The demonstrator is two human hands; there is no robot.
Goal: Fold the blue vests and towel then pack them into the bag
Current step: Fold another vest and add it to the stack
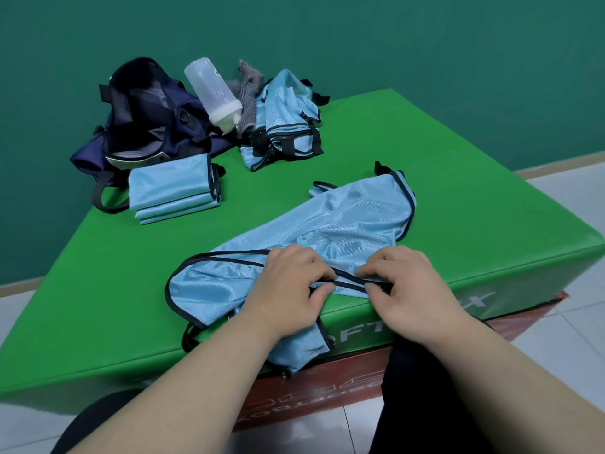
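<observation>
While my left hand [288, 290] and right hand [402, 290] both pinch the dark edge of one blue vest [327, 221] at 6 o'clock on the green padded box [98, 290], I think the job is not yet half done. Folded vests [173, 188] sit in a neat pile at 10 o'clock, just beside the navy bag [147, 116]. A messy heap of vests [284, 119] and the grey towel [248, 93] wait at 12 o'clock. I see nothing blue in the bag.
</observation>
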